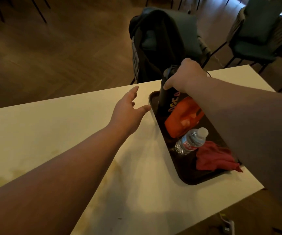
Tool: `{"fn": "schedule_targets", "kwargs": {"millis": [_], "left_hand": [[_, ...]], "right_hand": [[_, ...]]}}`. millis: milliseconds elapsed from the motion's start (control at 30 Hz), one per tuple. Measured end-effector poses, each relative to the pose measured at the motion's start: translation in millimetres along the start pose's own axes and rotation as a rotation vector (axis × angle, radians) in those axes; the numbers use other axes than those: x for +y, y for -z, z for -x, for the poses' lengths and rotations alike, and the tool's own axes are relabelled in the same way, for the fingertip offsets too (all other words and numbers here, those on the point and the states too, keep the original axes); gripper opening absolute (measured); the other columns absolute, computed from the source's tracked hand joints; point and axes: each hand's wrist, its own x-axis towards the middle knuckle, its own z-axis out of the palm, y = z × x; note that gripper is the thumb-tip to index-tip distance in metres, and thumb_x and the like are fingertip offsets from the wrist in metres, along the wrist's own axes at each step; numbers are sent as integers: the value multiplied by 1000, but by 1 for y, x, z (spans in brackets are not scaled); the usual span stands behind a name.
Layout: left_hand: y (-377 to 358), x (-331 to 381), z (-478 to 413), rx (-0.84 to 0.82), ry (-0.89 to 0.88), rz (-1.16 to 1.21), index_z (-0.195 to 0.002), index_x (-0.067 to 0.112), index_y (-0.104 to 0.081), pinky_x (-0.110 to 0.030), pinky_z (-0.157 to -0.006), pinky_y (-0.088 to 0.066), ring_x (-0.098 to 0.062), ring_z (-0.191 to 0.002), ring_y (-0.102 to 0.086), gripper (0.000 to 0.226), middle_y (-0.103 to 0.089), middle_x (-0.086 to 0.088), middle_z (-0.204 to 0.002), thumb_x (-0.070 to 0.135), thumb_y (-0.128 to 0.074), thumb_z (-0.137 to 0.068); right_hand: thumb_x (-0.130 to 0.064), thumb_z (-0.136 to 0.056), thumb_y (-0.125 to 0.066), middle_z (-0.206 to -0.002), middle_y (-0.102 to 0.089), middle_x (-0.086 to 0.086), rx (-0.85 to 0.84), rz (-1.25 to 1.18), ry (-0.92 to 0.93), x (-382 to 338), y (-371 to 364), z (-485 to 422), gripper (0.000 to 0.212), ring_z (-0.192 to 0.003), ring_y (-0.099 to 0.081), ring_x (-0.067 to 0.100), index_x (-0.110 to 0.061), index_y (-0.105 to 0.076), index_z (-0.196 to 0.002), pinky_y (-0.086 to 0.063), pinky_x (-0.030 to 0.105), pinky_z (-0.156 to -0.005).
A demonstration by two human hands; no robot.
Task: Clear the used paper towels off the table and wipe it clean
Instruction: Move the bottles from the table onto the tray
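Observation:
A cream table (55, 133) carries yellowish smears toward its near left. On its right side lies a dark tray (186, 175). My right hand (184, 75) is shut on the top of a tall black bottle (166, 99) with orange lettering, which stands upright at the tray's far end. My left hand (128, 112) hovers open over the table, fingers spread, its fingertips close to the tray's left rim. A crumpled red cloth (214, 158) rests at the tray's near end. I see no paper towels.
Also on the tray are an orange packet (182, 116) and a small clear water bottle (190, 141) lying on its side. A chair draped with a dark jacket (155, 41) stands behind the table. More green chairs (255, 31) are at the far right.

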Motion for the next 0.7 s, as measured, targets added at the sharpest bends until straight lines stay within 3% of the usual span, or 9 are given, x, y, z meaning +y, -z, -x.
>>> {"fn": "schedule_targets", "kwargs": {"millis": [133, 367, 500, 567, 700], "left_hand": [[-7, 0, 3, 12, 29, -19, -158, 37, -32, -44, -108, -49, -22, -141, -47, 81, -42, 4, -158, 26, -76, -91], [-5, 1, 9, 29, 43, -27, -158, 35, -31, -42, -107, -50, -21, -140, -47, 81, -42, 4, -158, 26, -75, -91], [-4, 2, 13, 33, 53, -49, -159, 33, -30, -42, -106, -51, -22, -139, -48, 79, -44, 4, -157, 28, -73, -93], [-5, 2, 16, 20, 49, -81, -157, 30, -34, -39, -104, -51, -22, -138, -49, 72, -47, 2, -155, 31, -70, -95], [-9, 5, 24, 25, 41, -133, -150, 26, -47, -31, -93, -55, -20, -132, -54, 50, -54, 2, -147, 34, -59, -102]], "right_hand": [[-35, -75, -87, -101, -54, 7, -52, 71, 4, 0, 1, -3, 65, -102, -57, 28, -10, -54, -126, -50, 47, -98], [-47, -84, -77, -112, -53, 15, -197, 296, 32, -4, 12, -8, 68, -119, -55, 39, -10, -52, -135, -43, 54, -107], [-44, -89, -74, -105, -51, 14, -231, 273, 36, 4, 15, -7, 67, -106, -58, 33, -6, -50, -138, -49, 41, -96], [-50, -83, -77, -105, -55, 14, -225, 285, 32, 7, 15, -7, 70, -102, -58, 32, -8, -52, -134, -49, 42, -94], [-69, -64, -79, -104, -57, 14, -142, 286, 20, 13, 15, -4, 84, -106, -59, 39, -14, -55, -123, -46, 55, -100]]}}
